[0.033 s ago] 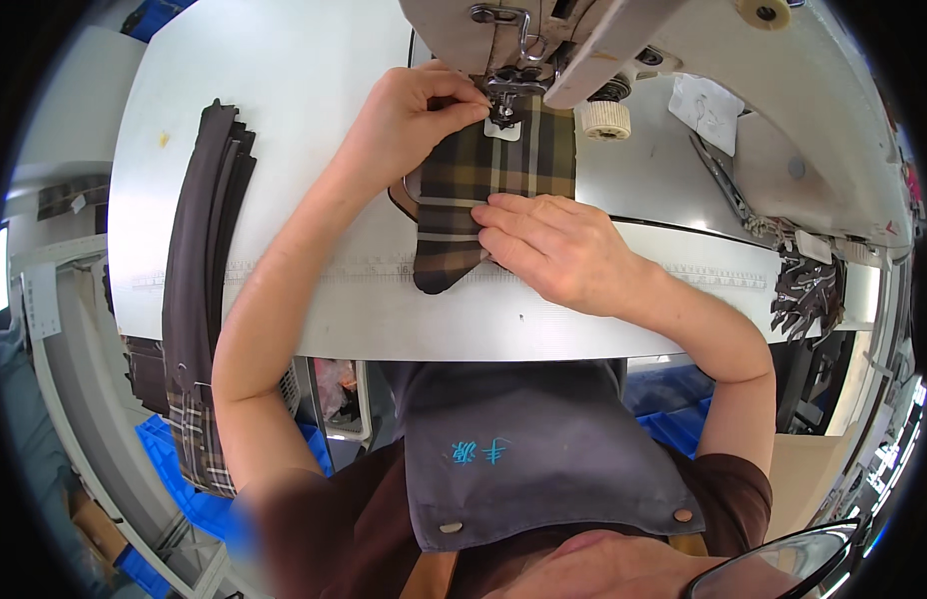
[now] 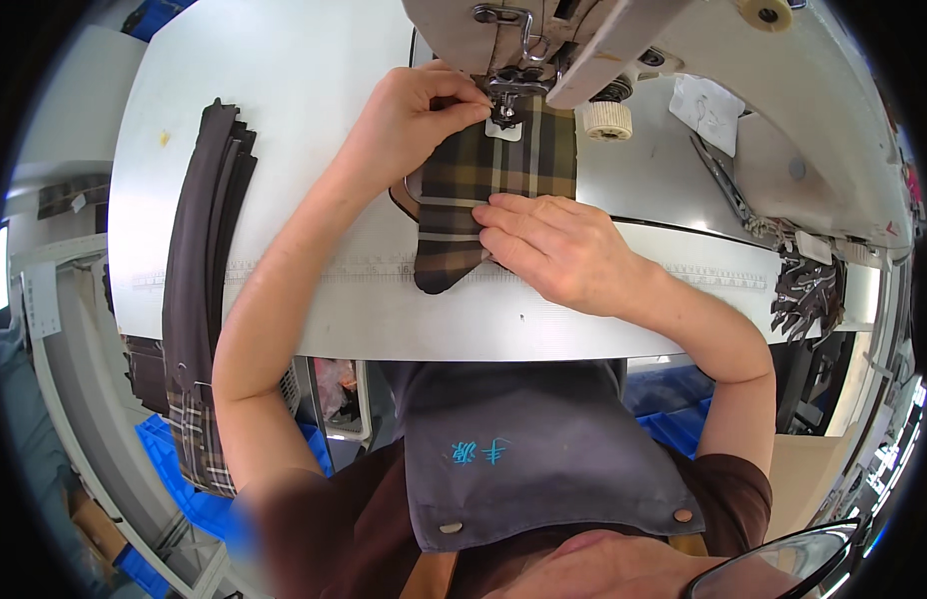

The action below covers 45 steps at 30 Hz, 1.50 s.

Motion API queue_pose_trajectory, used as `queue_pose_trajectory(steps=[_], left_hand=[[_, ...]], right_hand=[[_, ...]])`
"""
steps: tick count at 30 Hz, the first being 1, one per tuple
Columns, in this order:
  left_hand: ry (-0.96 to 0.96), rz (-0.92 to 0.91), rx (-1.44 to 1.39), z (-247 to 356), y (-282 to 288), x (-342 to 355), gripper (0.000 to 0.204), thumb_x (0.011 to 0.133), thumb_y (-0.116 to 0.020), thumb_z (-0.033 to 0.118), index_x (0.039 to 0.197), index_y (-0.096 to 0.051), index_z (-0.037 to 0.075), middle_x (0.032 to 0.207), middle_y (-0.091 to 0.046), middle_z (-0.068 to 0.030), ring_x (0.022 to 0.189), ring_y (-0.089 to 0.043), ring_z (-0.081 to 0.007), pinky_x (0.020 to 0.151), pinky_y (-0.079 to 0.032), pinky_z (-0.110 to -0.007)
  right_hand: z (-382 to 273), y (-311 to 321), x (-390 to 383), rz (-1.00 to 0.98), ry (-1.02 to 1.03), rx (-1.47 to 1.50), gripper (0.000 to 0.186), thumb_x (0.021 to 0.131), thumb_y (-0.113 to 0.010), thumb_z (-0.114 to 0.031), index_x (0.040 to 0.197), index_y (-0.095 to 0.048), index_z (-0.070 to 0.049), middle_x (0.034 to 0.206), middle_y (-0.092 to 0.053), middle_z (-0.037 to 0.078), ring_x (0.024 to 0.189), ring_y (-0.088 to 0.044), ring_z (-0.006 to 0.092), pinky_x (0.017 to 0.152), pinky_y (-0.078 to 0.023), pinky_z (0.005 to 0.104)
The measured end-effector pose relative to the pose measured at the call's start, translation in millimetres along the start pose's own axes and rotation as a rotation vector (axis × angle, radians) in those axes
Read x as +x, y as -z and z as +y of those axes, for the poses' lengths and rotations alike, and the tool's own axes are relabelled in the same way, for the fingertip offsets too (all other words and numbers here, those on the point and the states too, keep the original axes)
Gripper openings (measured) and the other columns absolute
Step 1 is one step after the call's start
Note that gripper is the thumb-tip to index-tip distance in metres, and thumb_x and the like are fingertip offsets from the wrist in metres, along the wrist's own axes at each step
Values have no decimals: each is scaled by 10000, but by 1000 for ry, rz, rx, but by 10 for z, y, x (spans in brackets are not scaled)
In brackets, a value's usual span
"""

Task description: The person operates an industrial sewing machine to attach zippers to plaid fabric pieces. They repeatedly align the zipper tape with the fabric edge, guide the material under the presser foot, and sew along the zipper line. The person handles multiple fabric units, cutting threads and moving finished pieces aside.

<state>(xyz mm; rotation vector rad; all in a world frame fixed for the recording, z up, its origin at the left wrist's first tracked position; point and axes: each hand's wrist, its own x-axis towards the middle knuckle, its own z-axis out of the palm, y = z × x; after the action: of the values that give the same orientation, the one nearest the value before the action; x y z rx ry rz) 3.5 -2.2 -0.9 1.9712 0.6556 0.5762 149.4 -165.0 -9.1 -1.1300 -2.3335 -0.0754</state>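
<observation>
A piece of brown-and-olive plaid fabric [image 2: 449,182] lies under the presser foot [image 2: 505,108] of a sewing machine [image 2: 623,30]. My left hand [image 2: 409,120] is closed in a pinch at the fabric's upper left, its fingertips right beside the foot; part of the edge it grips is hidden. Lower down, my right hand [image 2: 553,250] rests with straightened fingers on the plaid fabric, pressing near its right side; its thumb is mostly hidden. A brown curved edge shows under the fabric's left side.
Dark fabric strips [image 2: 199,230] drape over the white table [image 2: 334,50] at left. A bunch of zipper pulls [image 2: 808,290] sits at right, near metal tweezers or a similar tool [image 2: 721,183] and a white scrap [image 2: 703,108]. Blue bins [image 2: 169,459] and a basket are below.
</observation>
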Motion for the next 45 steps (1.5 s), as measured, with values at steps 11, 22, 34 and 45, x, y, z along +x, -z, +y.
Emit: queue_pose_trajectory(steps=[11, 22, 34, 45], left_hand=[[5, 6, -8, 18, -7, -17, 125, 833, -673, 69, 897, -700, -35, 835, -626, -66, 737, -598, -161, 714, -483, -277], [-367, 150, 270, -98, -88, -98, 97, 783, -674, 47, 862, -708, 2, 870, -646, -56, 758, -623, -222, 695, -513, -301], [-605, 91, 550, -190, -18, -163, 260, 718, -620, 2, 945, -724, 72, 984, -684, -33, 844, -637, -235, 723, -541, -324], [-584, 124, 524, -194, -31, -109, 218, 722, -630, 3, 900, -734, 76, 959, -694, -28, 858, -644, -233, 739, -546, -327]], right_hand=[[11, 3, -9, 11, 30, -23, 218, 737, -632, -123, 918, -599, -6, 1096, -655, 153, 994, -644, 263, 762, -535, 334], [2, -1, -34, 1, 14, -22, 234, 754, -640, -141, 936, -605, 1, 1099, -654, 151, 996, -645, 273, 769, -536, 337], [559, 1, 33, -20, -276, -170, 392, 811, -608, -8, 1159, -639, -184, 1210, -598, -27, 724, -655, 181, 573, -544, 303], [533, -2, 93, 61, -255, -204, 413, 694, -641, 16, 1088, -677, -105, 868, -632, 48, 821, -584, 237, 682, -499, 330]])
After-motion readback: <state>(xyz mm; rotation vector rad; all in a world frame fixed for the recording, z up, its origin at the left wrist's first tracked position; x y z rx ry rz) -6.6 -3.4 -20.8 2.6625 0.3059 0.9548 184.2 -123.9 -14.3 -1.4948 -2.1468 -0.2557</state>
